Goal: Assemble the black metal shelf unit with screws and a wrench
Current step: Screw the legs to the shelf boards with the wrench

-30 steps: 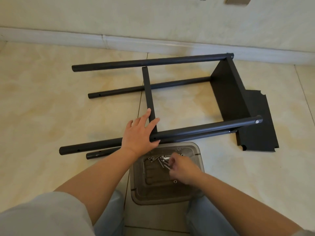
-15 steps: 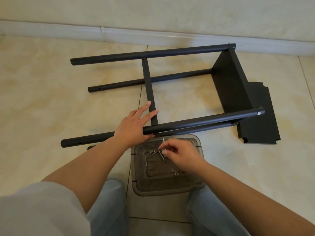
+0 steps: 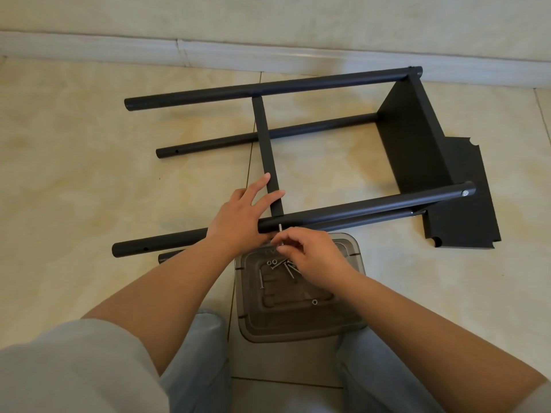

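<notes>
The black metal shelf frame lies on its side on the tiled floor, its tube legs pointing left. My left hand rests with spread fingers on the near upper tube and touches the flat crossbar. My right hand pinches a silver screw, its tip pointing up at the underside of that tube. More screws and washers lie in a smoky clear plastic lid in front of my knees. No wrench is visible.
A loose black shelf panel lies flat on the floor behind the frame's right end. A white baseboard and wall run along the far side. My knees in light jeans flank the lid.
My right hand lifted a screw out of the lid and brought it up to the near tube. My left hand stayed on the tube and crossbar.
</notes>
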{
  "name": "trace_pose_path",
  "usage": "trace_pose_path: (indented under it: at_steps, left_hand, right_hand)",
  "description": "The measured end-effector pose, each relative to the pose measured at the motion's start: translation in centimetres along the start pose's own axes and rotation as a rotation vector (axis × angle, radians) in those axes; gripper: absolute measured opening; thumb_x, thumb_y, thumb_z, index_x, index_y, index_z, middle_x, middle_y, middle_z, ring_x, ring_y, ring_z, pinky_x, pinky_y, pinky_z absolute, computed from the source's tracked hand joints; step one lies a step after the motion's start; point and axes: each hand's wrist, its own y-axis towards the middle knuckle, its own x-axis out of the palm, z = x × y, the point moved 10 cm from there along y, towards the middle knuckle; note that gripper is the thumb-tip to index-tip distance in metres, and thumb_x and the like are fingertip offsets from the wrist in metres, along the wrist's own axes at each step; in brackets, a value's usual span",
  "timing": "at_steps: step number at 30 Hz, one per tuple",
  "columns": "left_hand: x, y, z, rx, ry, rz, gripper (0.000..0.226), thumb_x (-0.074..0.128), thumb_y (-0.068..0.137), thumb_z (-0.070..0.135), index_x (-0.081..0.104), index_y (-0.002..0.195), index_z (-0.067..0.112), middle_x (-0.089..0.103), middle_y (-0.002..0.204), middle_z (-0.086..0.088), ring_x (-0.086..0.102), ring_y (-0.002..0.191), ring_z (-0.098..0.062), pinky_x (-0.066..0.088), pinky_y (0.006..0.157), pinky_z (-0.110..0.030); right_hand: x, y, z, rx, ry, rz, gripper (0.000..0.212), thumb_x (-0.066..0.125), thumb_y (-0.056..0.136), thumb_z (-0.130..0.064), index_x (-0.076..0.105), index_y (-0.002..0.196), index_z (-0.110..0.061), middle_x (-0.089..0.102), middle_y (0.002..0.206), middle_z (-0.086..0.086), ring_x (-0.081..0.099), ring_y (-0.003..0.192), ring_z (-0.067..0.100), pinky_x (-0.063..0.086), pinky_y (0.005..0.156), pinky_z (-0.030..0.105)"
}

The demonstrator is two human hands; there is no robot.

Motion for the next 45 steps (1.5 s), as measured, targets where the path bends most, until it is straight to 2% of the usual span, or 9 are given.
trace_pose_path:
  at_steps: [6, 10, 22, 27, 31, 36, 38, 41, 45]
  left_hand:
    - [-0.4, 0.2, 0.3, -0.016, -0.018, 0.051, 0.075, 0.063, 0.079, 0.056, 0.029, 0.142, 0.037, 0.004, 0.157, 0.004, 0.01, 0.141, -0.025, 0.037, 0.108, -0.041]
    - [-0.3, 0.1, 0.3, -0.023, 0.016, 0.032, 0.073, 0.061, 0.081, 0.055, 0.026, 0.143, 0.037, -0.003, 0.158, 0.003, 0.001, 0.144, -0.026, 0.027, 0.114, -0.041]
    - [-0.3, 0.1, 0.2, -0.031, 0.012, 0.029, 0.072, 0.059, 0.084, 0.052, 0.019, 0.144, 0.041, -0.009, 0.158, 0.007, 0.027, 0.136, -0.021, 0.039, 0.104, -0.034]
    - [-0.5, 0.1, 0.1, -0.025, 0.037, 0.05, 0.072, 0.059, 0.084, 0.052, 0.02, 0.143, 0.043, -0.003, 0.158, 0.006, 0.028, 0.135, -0.02, 0.041, 0.101, -0.032]
    - [-0.5, 0.1, 0.1, -0.019, 0.032, 0.047, 0.073, 0.057, 0.083, 0.056, 0.019, 0.144, 0.043, -0.003, 0.158, 0.006, 0.026, 0.136, -0.021, 0.038, 0.104, -0.034]
    - [-0.3, 0.1, 0.0, -0.026, 0.042, 0.039, 0.074, 0.058, 0.082, 0.054, 0.017, 0.144, 0.045, -0.005, 0.158, 0.008, 0.024, 0.137, -0.02, 0.036, 0.106, -0.035]
    - [-0.3, 0.2, -0.1, -0.027, 0.038, 0.035, 0.075, 0.058, 0.082, 0.054, 0.017, 0.144, 0.046, -0.005, 0.158, 0.008, 0.024, 0.137, -0.02, 0.036, 0.106, -0.035]
    - [-0.3, 0.1, 0.0, -0.023, 0.014, 0.034, 0.075, 0.059, 0.081, 0.054, 0.019, 0.144, 0.044, -0.004, 0.158, 0.008, 0.025, 0.137, -0.021, 0.036, 0.106, -0.036]
    - [-0.4, 0.1, 0.0, -0.022, 0.013, 0.029, 0.074, 0.057, 0.082, 0.055, 0.018, 0.144, 0.044, -0.005, 0.158, 0.009, 0.025, 0.136, -0.02, 0.035, 0.107, -0.035]
  right_hand:
    - [0.3, 0.3, -0.3, 0.003, -0.013, -0.002, 0.024, 0.053, 0.096, -0.019, 0.064, 0.117, -0.019, 0.064, 0.111, -0.006, 0.05, 0.092, 0.0, 0.038, 0.085, 0.013]
    - [0.6, 0.4, -0.8, -0.03, -0.018, 0.017, 0.024, 0.053, 0.095, -0.019, 0.064, 0.116, -0.018, 0.065, 0.11, -0.005, 0.05, 0.092, 0.0, 0.039, 0.085, 0.013]
    - [-0.8, 1.1, -0.7, -0.017, 0.009, 0.274, 0.022, 0.051, 0.097, -0.015, 0.068, 0.108, -0.011, 0.069, 0.101, 0.002, 0.061, 0.092, 0.011, 0.049, 0.088, 0.027]
    - [-1.2, 0.9, -0.4, 0.066, 0.08, 0.354, 0.02, 0.052, 0.096, -0.018, 0.068, 0.108, -0.013, 0.068, 0.097, -0.002, 0.055, 0.084, 0.002, 0.044, 0.078, 0.013]
    - [-1.2, 1.4, -1.6, -0.047, -0.178, 0.29, 0.016, 0.054, 0.095, -0.021, 0.064, 0.102, -0.011, 0.067, 0.096, 0.001, 0.06, 0.085, 0.012, 0.048, 0.075, 0.023]
    - [-1.2, 1.5, -1.9, -0.122, -0.227, 0.298, 0.012, 0.059, 0.091, -0.019, 0.066, 0.091, -0.009, 0.067, 0.085, 0.003, 0.061, 0.075, 0.016, 0.052, 0.069, 0.029]
    - [-1.3, 1.5, -2.4, -0.171, -0.259, 0.309, 0.008, 0.065, 0.086, -0.014, 0.065, 0.083, -0.007, 0.066, 0.076, 0.004, 0.061, 0.066, 0.017, 0.055, 0.061, 0.032]
    - [-1.4, 1.5, -2.8, -0.23, -0.299, 0.323, 0.013, 0.074, 0.074, -0.007, 0.062, 0.071, -0.008, 0.061, 0.062, 0.003, 0.057, 0.052, 0.016, 0.05, 0.048, 0.026]
    - [-1.4, 1.6, -1.8, -0.121, -0.227, 0.309, 0.008, 0.064, 0.087, -0.015, 0.064, 0.082, -0.008, 0.065, 0.075, 0.004, 0.06, 0.066, 0.016, 0.052, 0.063, 0.027]
